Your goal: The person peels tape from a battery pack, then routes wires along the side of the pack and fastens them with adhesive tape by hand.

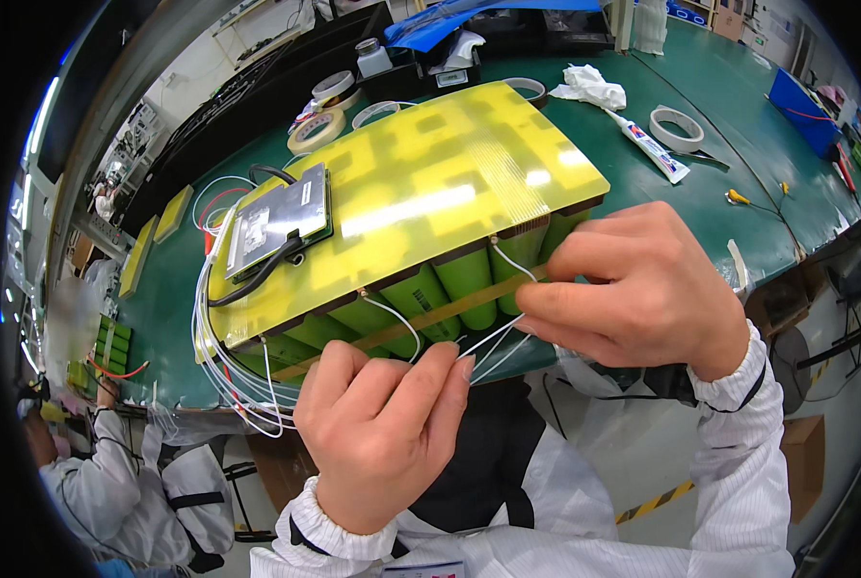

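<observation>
A large battery pack of green cylindrical cells (464, 281) lies in front of me, covered by a yellow insulating sheet (421, 159). A silver-plated circuit board (278, 220) sits on its left end, and a bundle of thin white wires (202, 313) loops down from there. Along the pack's near side, several white wires join at separate points. Between my hands runs a white wire (493, 339). My left hand (380, 424) pinches it at the pack's lower edge. My right hand (633, 289) closes on white wire beside the right-hand cells; its fingers partly hide the grip.
Behind the pack are rolls of tape (317, 130), a small jar (372, 58) and crumpled tissue (592, 87). A glue tube (647, 149) and another tape roll (676, 128) lie right on the green table (739, 116). Someone in white (112, 482) works at far left.
</observation>
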`<move>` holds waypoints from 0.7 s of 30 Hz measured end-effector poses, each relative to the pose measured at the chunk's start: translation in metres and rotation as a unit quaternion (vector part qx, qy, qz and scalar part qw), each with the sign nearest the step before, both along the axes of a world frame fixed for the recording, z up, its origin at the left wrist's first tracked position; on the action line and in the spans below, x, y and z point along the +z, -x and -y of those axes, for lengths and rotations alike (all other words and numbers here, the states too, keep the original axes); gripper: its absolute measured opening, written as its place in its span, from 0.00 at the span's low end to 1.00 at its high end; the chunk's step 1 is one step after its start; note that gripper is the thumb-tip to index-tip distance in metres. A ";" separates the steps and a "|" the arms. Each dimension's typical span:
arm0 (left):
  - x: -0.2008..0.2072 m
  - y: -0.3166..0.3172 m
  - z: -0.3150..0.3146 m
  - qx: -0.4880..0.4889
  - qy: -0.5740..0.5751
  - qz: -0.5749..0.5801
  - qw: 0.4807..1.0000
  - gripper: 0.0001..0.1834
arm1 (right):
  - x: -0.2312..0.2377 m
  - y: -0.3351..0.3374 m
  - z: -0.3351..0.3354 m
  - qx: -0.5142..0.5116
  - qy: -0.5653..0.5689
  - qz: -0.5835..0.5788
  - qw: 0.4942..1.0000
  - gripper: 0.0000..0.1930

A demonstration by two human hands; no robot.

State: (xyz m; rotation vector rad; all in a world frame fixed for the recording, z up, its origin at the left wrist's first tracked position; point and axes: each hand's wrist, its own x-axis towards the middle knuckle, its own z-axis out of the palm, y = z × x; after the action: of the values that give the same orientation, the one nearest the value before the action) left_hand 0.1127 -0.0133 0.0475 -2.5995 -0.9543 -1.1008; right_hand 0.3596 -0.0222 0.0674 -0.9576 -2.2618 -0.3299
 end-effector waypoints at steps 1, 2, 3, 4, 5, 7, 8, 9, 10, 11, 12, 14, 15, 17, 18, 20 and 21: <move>0.001 0.002 0.000 0.001 0.000 0.001 1.000 0.10 | 0.000 0.000 0.001 -0.007 0.006 0.005 1.000 0.06; 0.003 0.008 0.003 0.002 0.008 -0.005 1.000 0.11 | 0.000 0.001 0.001 -0.010 0.010 0.008 1.000 0.07; 0.006 0.014 0.007 0.004 0.015 -0.010 1.000 0.11 | 0.000 0.003 0.000 -0.004 0.008 0.006 1.000 0.07; 0.008 0.017 0.010 0.005 0.015 -0.011 1.000 0.11 | -0.001 0.003 -0.001 -0.011 0.007 0.008 1.000 0.07; 0.011 0.022 0.014 0.024 0.022 -0.019 0.999 0.12 | -0.002 0.003 -0.001 -0.017 0.005 0.010 1.000 0.07; 0.014 0.034 0.020 0.043 0.037 -0.033 0.998 0.12 | -0.004 0.004 0.000 -0.019 0.004 0.004 1.000 0.07; 0.016 0.039 0.020 0.047 0.036 -0.035 0.998 0.12 | -0.005 0.004 0.001 -0.024 0.004 0.000 1.000 0.07; 0.020 0.043 0.021 0.029 0.001 -0.054 0.998 0.12 | -0.005 0.003 0.000 -0.019 0.003 -0.002 1.000 0.07; 0.023 0.049 0.022 0.013 -0.034 -0.074 0.997 0.12 | -0.004 0.004 0.000 -0.020 0.000 -0.005 1.000 0.08; 0.022 0.058 0.021 0.005 -0.055 -0.090 0.994 0.12 | -0.002 0.004 0.000 -0.021 -0.003 -0.007 1.000 0.08; 0.018 0.062 0.023 0.012 -0.057 -0.093 0.994 0.12 | 0.002 0.002 0.003 -0.014 -0.006 -0.010 1.000 0.08; 0.012 0.074 0.028 -0.038 -0.074 -0.025 0.996 0.11 | 0.008 -0.001 0.009 -0.053 0.066 0.095 0.992 0.11; 0.012 0.084 0.032 -0.072 -0.067 -0.008 0.995 0.09 | 0.004 -0.001 0.008 -0.038 0.075 0.088 0.993 0.10; 0.012 0.095 0.040 -0.106 -0.030 0.017 0.994 0.09 | 0.003 0.004 0.009 -0.015 0.080 0.072 0.994 0.09; 0.010 0.098 0.041 -0.116 -0.026 0.025 0.993 0.08 | 0.003 0.006 0.010 -0.001 0.089 0.060 0.994 0.10; 0.004 0.099 0.039 -0.062 0.002 0.041 0.997 0.07 | 0.007 0.006 0.016 0.019 0.103 0.060 0.993 0.09; 0.000 0.102 0.039 -0.037 0.004 0.059 0.998 0.06 | 0.009 0.008 0.018 0.028 0.110 0.039 0.993 0.09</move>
State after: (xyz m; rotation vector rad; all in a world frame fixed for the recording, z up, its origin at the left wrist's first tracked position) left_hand 0.0110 -0.0522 0.0478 -2.6205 -0.8937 -1.2830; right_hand 0.3514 -0.0407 0.0766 -1.0041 -2.4283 -0.0952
